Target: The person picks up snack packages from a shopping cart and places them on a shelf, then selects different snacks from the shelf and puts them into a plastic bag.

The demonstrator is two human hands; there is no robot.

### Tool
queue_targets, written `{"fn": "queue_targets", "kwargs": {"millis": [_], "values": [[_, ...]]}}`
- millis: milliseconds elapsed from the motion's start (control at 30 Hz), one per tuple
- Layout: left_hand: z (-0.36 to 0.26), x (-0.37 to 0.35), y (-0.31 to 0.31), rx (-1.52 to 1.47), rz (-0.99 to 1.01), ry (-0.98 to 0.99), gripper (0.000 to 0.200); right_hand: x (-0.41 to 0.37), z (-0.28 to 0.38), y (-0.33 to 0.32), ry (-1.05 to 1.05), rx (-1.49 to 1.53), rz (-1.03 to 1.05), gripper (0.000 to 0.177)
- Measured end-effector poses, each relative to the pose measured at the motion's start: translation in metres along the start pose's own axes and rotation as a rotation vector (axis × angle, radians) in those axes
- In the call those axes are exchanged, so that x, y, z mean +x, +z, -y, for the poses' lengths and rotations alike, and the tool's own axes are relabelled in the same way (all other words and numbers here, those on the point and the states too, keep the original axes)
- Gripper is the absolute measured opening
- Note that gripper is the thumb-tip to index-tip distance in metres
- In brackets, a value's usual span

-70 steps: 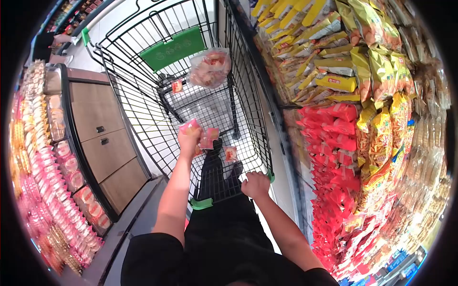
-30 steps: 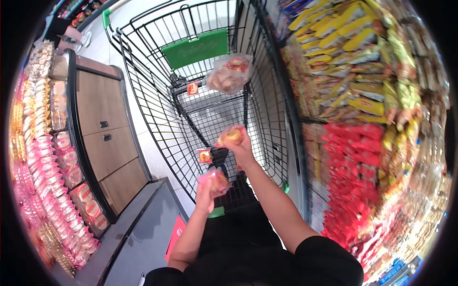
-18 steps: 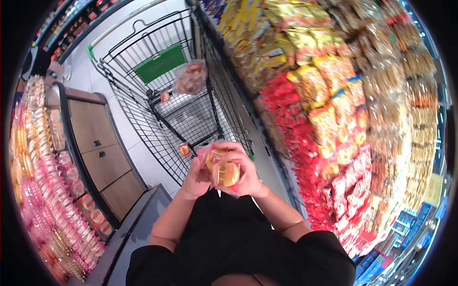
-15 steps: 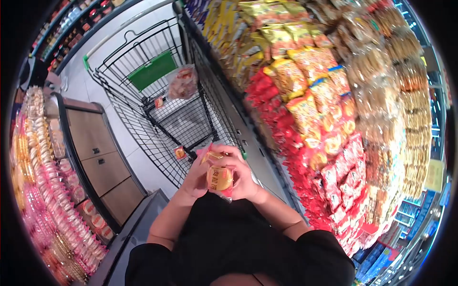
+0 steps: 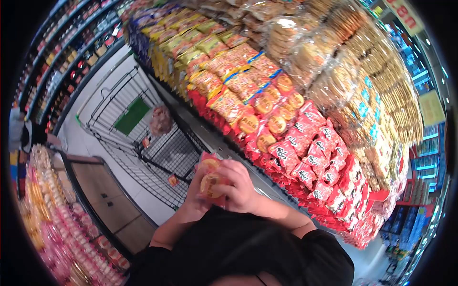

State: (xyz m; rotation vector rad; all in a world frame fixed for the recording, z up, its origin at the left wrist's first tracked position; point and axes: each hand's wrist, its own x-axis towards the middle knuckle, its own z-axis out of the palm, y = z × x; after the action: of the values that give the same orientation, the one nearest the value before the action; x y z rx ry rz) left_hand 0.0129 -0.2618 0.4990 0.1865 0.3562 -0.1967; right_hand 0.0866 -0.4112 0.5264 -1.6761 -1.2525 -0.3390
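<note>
In front of my chest, both hands hold a red and clear snack packet (image 5: 211, 185) with round yellow faces on it. My left hand (image 5: 192, 202) wraps its left side. From the right, my right hand (image 5: 239, 187) curls its fingers over the front, covering part of the packet. Just beyond my hands stands a wire shopping cart (image 5: 132, 116) with a green panel. A clear bag of brownish food (image 5: 161, 120) lies in the cart.
On the right, a long sloped display carries red snack packets (image 5: 305, 157), yellow ones (image 5: 234, 100) and clear bags of biscuits (image 5: 329, 86). Pink-wrapped goods (image 5: 62, 238) fill a display above a wooden cabinet (image 5: 107, 195) on the left. A person (image 5: 36, 133) stands at the far left.
The view has turned toward the display on the right, and the cart appears farther left. The packet has tilted and my right fingers cover more of its front.
</note>
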Motion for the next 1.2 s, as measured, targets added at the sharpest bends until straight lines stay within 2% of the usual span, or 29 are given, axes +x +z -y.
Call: {"fn": "queue_targets", "kwargs": {"millis": [33, 67, 100, 167, 233, 333, 367, 433, 467, 567, 633, 700, 767, 800, 867, 1000, 1067, 1200], "values": [[0.004, 0.002, 0.008, -0.043, 0.025, -0.006, 0.049, 0.0, 0.003, -0.009, -0.009, -0.045, 0.141, 0.061], [0.01, 0.002, 0.008, 0.009, -0.086, 0.067, 0.05, -0.007, 0.004, -0.011, 0.026, -0.053, 0.113, 0.052], [0.012, 0.003, 0.018, 0.037, -0.069, 0.046, 0.05, -0.009, 0.006, -0.016, 0.028, -0.078, 0.083, 0.052], [0.017, -0.003, 0.05, 0.347, -0.226, 0.121, 0.052, -0.01, 0.014, -0.031, 0.098, -0.13, 0.069, 0.052], [0.021, -0.002, 0.066, 0.402, -0.216, 0.105, 0.053, -0.02, 0.02, -0.045, 0.158, -0.188, 0.044, 0.052], [0.033, 0.002, 0.067, 0.545, -0.084, 0.197, 0.053, -0.024, 0.024, -0.056, 0.277, -0.186, -0.006, 0.054], [0.034, 0.006, 0.068, 0.481, -0.159, 0.127, 0.056, -0.023, 0.025, -0.059, 0.338, -0.134, -0.034, 0.056], [0.026, 0.018, 0.04, 0.396, 0.01, 0.02, 0.066, -0.019, 0.029, -0.066, 0.42, -0.067, 0.108, 0.055], [0.029, 0.018, 0.035, 0.406, -0.081, 0.048, 0.067, -0.017, 0.031, -0.068, 0.422, -0.061, 0.153, 0.055], [0.028, 0.035, 0.002, 0.32, 0.003, 0.095, 0.067, -0.004, 0.042, -0.071, 0.43, -0.057, 0.174, 0.06], [0.026, 0.031, 0.009, 0.329, -0.036, 0.077, 0.067, 0.001, 0.047, -0.065, 0.436, -0.055, 0.156, 0.063], [0.025, 0.027, 0.016, 0.331, -0.078, 0.066, 0.067, 0.007, 0.049, -0.058, 0.52, -0.072, 0.122, 0.058], [0.027, 0.023, 0.022, 0.506, -0.067, 0.218, 0.064, 0.01, 0.046, -0.044, 0.57, -0.122, 0.117, 0.053], [0.027, 0.021, 0.03, 0.503, -0.068, 0.219, 0.064, 0.011, 0.044, -0.037, 0.617, -0.173, 0.113, 0.049], [0.025, 0.015, 0.042, 0.457, -0.03, 0.317, 0.048, 0.014, 0.04, -0.028, 0.603, -0.204, 0.111, 0.047], [0.018, 0.02, 0.015, 0.509, -0.058, 0.35, 0.059, 0.019, 0.03, -0.025, 0.547, -0.271, 0.12, 0.042], [0.014, 0.023, 0.005, 0.343, -0.08, 0.397, 0.045, 0.03, 0.021, -0.037, 0.5, -0.282, 0.058, 0.037], [0.008, 0.017, -0.001, 0.299, -0.23, 0.397, 0.045, 0.054, -0.019, -0.071, 0.494, -0.413, -0.079, 0.027]]}}
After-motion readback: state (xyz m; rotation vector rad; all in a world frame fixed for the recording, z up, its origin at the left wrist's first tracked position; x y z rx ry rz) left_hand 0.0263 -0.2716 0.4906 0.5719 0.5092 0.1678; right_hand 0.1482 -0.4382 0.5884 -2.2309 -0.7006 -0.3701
